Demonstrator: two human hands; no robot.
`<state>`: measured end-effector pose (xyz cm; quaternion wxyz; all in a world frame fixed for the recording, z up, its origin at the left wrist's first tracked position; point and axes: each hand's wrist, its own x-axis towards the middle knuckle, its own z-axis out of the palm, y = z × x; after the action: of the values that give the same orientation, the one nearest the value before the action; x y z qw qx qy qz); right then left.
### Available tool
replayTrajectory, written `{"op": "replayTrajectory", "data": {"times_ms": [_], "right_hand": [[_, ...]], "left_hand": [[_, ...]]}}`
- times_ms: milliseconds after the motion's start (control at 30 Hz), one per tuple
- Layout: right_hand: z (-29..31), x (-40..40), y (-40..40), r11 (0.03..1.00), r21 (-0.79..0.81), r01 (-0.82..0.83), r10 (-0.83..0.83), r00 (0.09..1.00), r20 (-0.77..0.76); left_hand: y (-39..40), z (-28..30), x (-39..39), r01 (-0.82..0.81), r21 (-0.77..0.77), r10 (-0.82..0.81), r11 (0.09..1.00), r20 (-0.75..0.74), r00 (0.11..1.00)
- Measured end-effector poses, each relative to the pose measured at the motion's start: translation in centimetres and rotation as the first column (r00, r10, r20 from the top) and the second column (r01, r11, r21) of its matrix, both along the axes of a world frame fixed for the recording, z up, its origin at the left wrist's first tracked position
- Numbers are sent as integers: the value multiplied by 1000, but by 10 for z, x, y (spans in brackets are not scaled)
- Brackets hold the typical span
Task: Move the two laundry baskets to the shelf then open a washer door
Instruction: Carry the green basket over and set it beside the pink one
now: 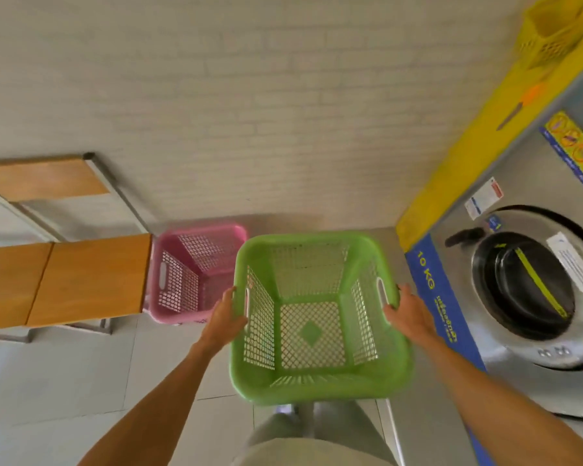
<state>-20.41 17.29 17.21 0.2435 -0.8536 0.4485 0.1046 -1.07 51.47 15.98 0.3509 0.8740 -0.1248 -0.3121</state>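
Observation:
An empty green laundry basket (317, 317) is in front of me, lifted off the floor. My left hand (224, 317) grips its left handle and my right hand (406, 311) grips its right handle. An empty pink laundry basket (192, 274) stands on the floor behind and to the left, against the end of the wooden shelf (81, 280). On the right is a steel washer with a round glass door (525, 287), which is closed.
A tiled wall runs along the back. A higher wooden board on a metal frame (48, 179) sits at upper left. A yellow basket (552, 31) rests on top of the washer. A blue and yellow panel (435, 290) edges the washer. Grey floor tiles lie below.

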Motion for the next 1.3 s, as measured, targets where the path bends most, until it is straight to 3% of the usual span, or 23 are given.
{"op": "replayTrajectory", "data": {"times_ms": [300,667,933,1300], "right_hand": [[-36,101,-69,995,79,-52,58,996,-70],[-202,211,-160,989,145,-14,45,976,-211],[-306,241,-184,981,194,4,45,967,-251],[-358,256,-200,970,243,0,66,962,-264]], "left_hand": [[-51,-37,88,-1,19,1,1000,-18,1000],[-130,-209,182,-43,129,59,991,-128,990],[-151,-318,216,-39,95,52,995,-133,990],[-164,-366,237,23,141,-11,990,-88,996]]}}
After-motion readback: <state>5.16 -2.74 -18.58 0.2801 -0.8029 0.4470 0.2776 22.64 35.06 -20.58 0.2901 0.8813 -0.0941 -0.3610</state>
